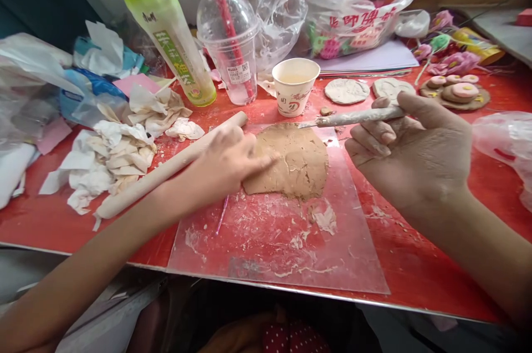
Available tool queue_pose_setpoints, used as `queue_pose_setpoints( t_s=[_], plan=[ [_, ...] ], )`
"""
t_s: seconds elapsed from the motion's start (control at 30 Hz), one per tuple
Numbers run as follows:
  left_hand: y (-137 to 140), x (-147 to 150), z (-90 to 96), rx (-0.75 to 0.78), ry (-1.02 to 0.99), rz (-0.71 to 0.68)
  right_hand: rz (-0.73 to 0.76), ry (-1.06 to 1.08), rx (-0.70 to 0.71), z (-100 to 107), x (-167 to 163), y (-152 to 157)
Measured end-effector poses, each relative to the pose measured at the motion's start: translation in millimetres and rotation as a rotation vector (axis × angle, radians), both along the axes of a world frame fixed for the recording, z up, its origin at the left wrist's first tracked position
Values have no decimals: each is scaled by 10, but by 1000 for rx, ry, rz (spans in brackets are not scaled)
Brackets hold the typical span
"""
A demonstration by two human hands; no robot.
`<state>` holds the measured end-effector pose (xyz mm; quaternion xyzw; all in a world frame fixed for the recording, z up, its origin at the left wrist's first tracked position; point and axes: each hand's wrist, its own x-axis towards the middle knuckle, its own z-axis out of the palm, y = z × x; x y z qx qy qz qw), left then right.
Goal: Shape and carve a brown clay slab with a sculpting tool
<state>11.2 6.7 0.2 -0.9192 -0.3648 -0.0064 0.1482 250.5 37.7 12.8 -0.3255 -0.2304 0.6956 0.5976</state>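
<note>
My right hand (415, 148), palm turned up and smeared with clay, pinches a clay-caked knife (357, 117) by its pale handle. Its thin blade points left, over the far edge of a flat brown clay slab (297, 162). My left hand (228, 159), blurred by motion, has one finger stretched out onto the slab's left part and holds nothing that I can see. The slab has an uneven outline and a cracked, marked surface. It lies on a clear plastic sheet (274, 253) streaked with clay. Beyond my left forearm rests a long rolling pin (174, 167).
A paper cup (295, 87) stands behind the slab, near a domed plastic cup (230, 48) and a green drink bottle (166, 31). Crumpled tissues (112, 156) lie left. Clay discs (347, 91), a decorated clay piece (455, 91) and a plastic bag (361, 15) are at the back right.
</note>
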Motion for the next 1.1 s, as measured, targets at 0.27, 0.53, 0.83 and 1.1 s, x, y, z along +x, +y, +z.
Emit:
queue_pose_setpoints(
  t_s=[0.27, 0.53, 0.83, 1.1],
  plan=[
    [-14, 152, 11, -26, -12, -71, 12, -12, 56, -1, 11, 1],
    [17, 223, 69, -159, 17, -140, 18, -38, 77, -12, 5, 0],
    [85, 271, 19, -102, 23, -213, 27, -76, 66, -17, 52, 16],
    [67, 281, 21, -51, 28, -235, 43, -72, 91, -50, 42, 37]
  ],
)
